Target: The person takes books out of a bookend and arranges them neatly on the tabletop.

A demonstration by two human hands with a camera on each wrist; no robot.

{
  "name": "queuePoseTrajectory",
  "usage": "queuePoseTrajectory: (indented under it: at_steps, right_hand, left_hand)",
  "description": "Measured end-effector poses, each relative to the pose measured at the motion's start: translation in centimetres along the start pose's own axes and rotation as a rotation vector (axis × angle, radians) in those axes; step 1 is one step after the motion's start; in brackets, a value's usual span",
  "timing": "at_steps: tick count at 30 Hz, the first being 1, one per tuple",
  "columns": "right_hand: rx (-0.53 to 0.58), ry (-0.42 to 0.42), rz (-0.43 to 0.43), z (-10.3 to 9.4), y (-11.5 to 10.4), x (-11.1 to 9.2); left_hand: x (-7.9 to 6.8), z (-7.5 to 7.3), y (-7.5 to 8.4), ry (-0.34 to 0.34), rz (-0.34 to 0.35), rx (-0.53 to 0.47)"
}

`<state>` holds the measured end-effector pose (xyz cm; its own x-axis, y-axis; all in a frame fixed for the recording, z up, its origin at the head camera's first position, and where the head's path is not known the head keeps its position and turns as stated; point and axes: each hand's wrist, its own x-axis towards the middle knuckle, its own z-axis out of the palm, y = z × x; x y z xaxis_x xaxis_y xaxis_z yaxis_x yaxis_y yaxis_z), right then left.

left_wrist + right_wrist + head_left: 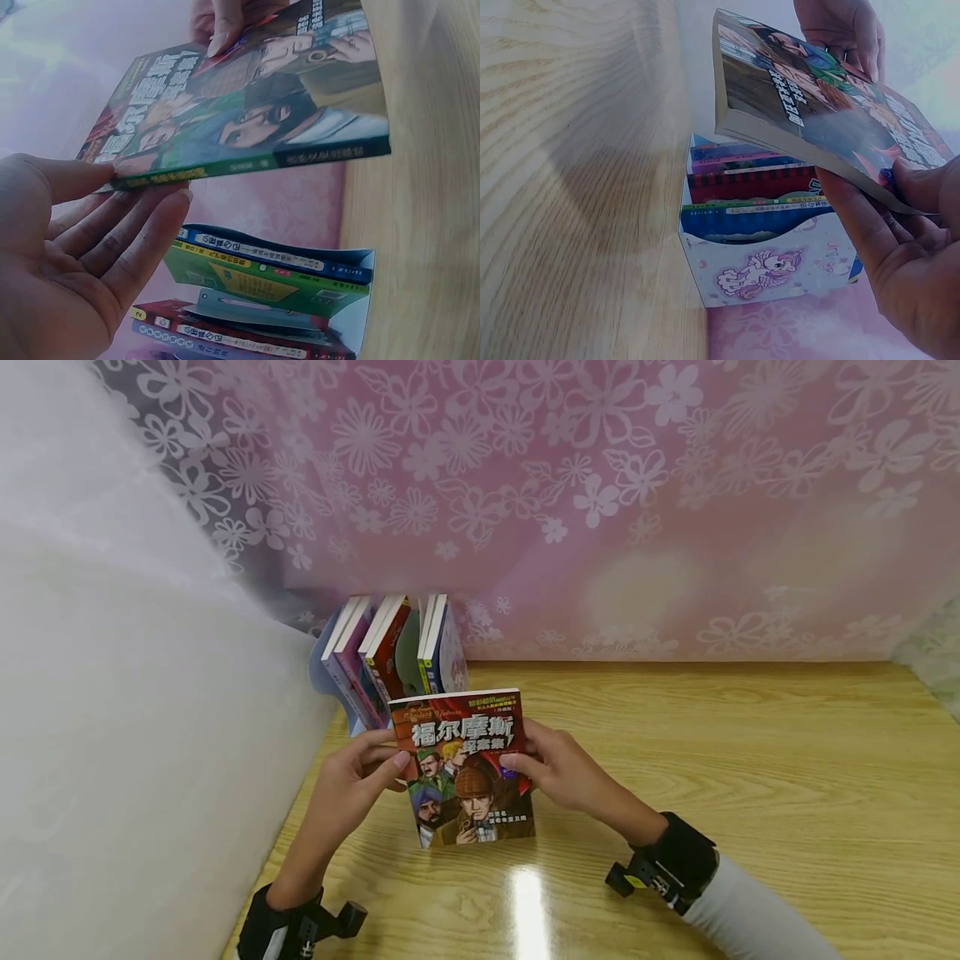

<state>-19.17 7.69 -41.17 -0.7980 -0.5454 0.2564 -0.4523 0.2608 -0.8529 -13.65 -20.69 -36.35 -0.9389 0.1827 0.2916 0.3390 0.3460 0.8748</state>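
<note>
A paperback book [468, 777] with an illustrated cover and Chinese title is held up over the table, cover facing me. My left hand [356, 781] pinches its left edge, thumb on the cover and fingers behind. At the opposite edge, my right hand [566, 768] grips it the same way, thumb on the front. In the left wrist view the spine [255, 165] lies by the left hand [90, 247]. The page edges [795, 146] face the right hand [900, 247] in the right wrist view. The book's back is hidden.
Behind the held book, a book holder [324, 664] with several upright books [386, 647] stands at the back left. Its side shows a unicorn picture [757, 270]. A white wall [150, 710] borders the wood-grain table [712, 760] at left; a pink floral cloth [600, 527] hangs behind.
</note>
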Motion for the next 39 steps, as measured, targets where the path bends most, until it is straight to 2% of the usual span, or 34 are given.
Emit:
queuePoseTrajectory:
  at_steps: [5,10,13,17,21,28,39]
  right_hand:
    - [-0.007,0.023,0.008,-0.5,0.4,0.1]
    - [0.002,0.038,0.033,-1.0,0.7,0.1]
    - [0.007,0.042,0.059,-1.3,0.7,0.1]
    - [0.063,0.045,0.092,-1.8,-0.6,0.0]
    - [0.101,0.046,0.113,-2.1,-1.3,-0.1]
    - [0.113,0.08,0.188,-2.5,1.8,0.1]
    - [0.207,0.134,0.255,-3.3,3.8,0.9]
  left_hand:
    - [0.6,-0.3,0.1,0.013,0.032,0.018]
    - [1.3,-0.3,-0.1,0.042,0.101,0.054]
    - [1.9,-0.1,-1.3,0.075,0.15,0.107]
    - [2.6,0.3,-3.1,0.11,0.192,0.198]
    - [3.2,0.6,-4.0,0.149,0.246,0.296]
    - [4.3,0.7,-4.8,0.2,0.331,0.436]
    - [7.0,0.7,-6.6,0.21,0.345,0.514]
